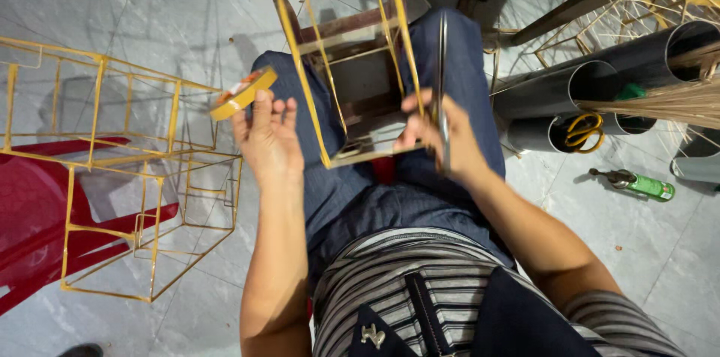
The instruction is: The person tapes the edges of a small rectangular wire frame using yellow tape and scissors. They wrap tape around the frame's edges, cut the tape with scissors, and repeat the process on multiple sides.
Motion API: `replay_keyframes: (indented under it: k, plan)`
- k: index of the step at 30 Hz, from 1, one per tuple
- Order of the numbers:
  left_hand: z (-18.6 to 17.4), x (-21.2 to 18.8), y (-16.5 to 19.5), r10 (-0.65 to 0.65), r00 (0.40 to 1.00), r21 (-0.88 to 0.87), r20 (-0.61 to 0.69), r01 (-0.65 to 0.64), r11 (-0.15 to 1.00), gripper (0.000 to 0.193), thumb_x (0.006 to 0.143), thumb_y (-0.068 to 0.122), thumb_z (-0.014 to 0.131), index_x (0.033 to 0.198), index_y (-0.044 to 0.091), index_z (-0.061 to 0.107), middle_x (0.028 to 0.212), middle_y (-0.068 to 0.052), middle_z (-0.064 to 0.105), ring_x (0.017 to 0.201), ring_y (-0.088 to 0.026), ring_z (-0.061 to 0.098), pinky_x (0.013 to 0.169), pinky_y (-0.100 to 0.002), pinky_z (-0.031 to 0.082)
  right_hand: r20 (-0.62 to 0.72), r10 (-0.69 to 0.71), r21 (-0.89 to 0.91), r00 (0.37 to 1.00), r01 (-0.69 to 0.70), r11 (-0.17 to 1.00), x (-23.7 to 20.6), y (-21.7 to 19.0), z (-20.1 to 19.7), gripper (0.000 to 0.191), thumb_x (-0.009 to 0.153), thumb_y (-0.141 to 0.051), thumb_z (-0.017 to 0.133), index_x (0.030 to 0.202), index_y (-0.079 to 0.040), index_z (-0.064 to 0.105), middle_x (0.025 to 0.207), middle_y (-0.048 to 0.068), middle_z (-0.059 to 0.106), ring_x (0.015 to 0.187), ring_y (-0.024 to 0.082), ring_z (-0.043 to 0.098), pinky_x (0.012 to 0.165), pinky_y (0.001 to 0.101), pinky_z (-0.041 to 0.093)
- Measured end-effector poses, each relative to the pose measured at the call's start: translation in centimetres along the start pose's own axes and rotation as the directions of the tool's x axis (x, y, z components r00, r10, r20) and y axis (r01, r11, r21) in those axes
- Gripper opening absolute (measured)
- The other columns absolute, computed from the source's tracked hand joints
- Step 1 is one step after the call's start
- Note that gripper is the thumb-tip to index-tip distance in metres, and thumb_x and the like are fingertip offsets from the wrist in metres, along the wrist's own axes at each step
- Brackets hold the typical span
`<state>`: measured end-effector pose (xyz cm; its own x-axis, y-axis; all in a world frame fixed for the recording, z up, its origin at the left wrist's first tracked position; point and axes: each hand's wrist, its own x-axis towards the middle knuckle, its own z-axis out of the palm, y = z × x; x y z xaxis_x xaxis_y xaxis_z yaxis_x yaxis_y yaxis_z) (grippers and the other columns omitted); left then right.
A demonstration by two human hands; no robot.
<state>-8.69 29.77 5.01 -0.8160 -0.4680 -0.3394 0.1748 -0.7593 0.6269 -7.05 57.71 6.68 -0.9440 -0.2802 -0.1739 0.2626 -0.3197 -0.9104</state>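
My left hand (264,136) holds a roll of yellow tape (241,93) up beside my left knee. My right hand (435,136) grips a yellow stick frame (341,64) that rests on my lap, and also holds a pair of long scissors (442,87) pointing away from me along my right thigh. The frame is an open box of thin yellow-wrapped sticks, standing over a small brown wooden stool (352,34) between my knees.
A finished yellow stick frame (127,169) lies on a red plastic chair (45,207) at the left. At the right are dark plastic tubes (570,91) holding thin bamboo sticks (660,106), yellow-handled scissors (583,130), and a green gas torch (637,183) on the grey tiled floor.
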Motion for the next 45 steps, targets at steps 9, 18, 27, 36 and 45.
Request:
replay_keyframes:
  k: [9,18,27,36,45]
  plan:
    - [1.5,-5.1,8.1,0.004,0.943,0.399,0.332,-0.144,0.906,0.036,0.1,0.002,0.069,0.134,0.003,0.057,0.104,-0.004,0.064,0.086,-0.01,0.059,0.08,-0.029,0.054,-0.1,0.175,-0.014,0.98,-0.177,0.984,8.0,-8.4,-0.3,0.031,0.101,-0.012,0.066,0.128,0.002,0.059,0.077,0.009,0.065,0.076,0.025,0.076,0.052,0.0305,0.052]
    - [3.8,-10.9,13.1,-0.32,0.741,0.725,0.59,-0.311,0.615,0.041,0.086,0.001,0.077,0.124,0.001,0.062,0.108,-0.005,0.071,0.095,-0.015,0.068,0.086,-0.03,0.056,-0.073,-0.338,-0.511,0.938,0.256,0.821,3.4,-11.9,-0.9,0.046,0.111,-0.023,0.071,0.144,0.002,0.05,0.12,0.022,0.073,0.11,0.027,0.073,0.098,0.0372,0.06]
    - [9.4,-9.9,9.1,-0.65,0.337,0.681,0.681,-0.619,0.392,0.033,0.087,0.015,0.075,0.114,0.009,0.056,0.091,-0.005,0.075,0.072,-0.017,0.077,0.061,-0.032,0.061,0.335,-0.142,0.024,0.931,0.142,0.99,-1.9,-9.0,1.3,0.064,0.097,-0.028,0.081,0.143,0.003,0.05,0.126,0.022,0.065,0.111,0.029,0.067,0.097,0.0383,0.055]
    - [11.5,-3.9,11.3,-0.216,0.674,0.68,0.707,-0.731,-0.057,0.027,0.089,0.009,0.076,0.106,0.01,0.055,0.082,-0.005,0.071,0.061,-0.023,0.065,0.059,-0.039,0.051,0.262,-0.402,0.002,0.877,0.416,0.91,0.4,-8.6,1.9,0.049,0.104,-0.036,0.074,0.133,-0.004,0.051,0.08,0.015,0.065,0.059,0.016,0.061,0.051,0.0249,0.048]
    - [10.0,-2.3,9.8,-0.185,0.738,0.756,0.649,-0.652,0.051,0.022,0.088,0.005,0.076,0.1,0.006,0.056,0.075,-0.006,0.068,0.059,-0.018,0.065,0.058,-0.034,0.051,0.191,-0.344,-0.004,0.92,0.351,0.936,1.8,-8.4,2.6,0.052,0.101,-0.032,0.077,0.133,-0.001,0.05,0.079,0.017,0.063,0.062,0.019,0.062,0.051,0.0254,0.047]
